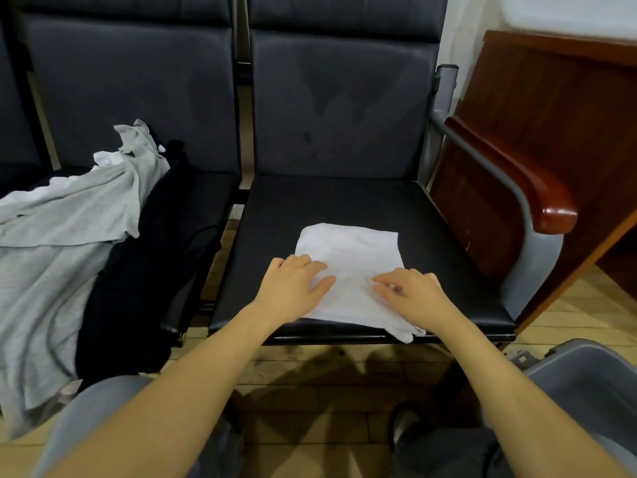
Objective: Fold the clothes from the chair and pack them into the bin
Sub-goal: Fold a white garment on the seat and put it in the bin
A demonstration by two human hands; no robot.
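A white garment (348, 251), folded into a rough rectangle, lies on the black seat of the right chair (448, 257). My left hand (293, 288) rests flat on its near left part with fingers spread. My right hand (408, 291) touches its near right part, fingers slightly bent over the cloth. On the left chair lies a heap of unfolded clothes: a light grey garment (69, 229) over a black one (144, 270), both hanging over the seat's front edge. The grey bin (586, 374) stands on the floor at the lower right, only partly in view.
A wooden desk (551, 139) stands close to the right chair's armrest (537, 198). The chairs' dark backrests (337, 108) rise behind the seats. Pale wooden floor (327, 391) lies between the chairs and my knees.
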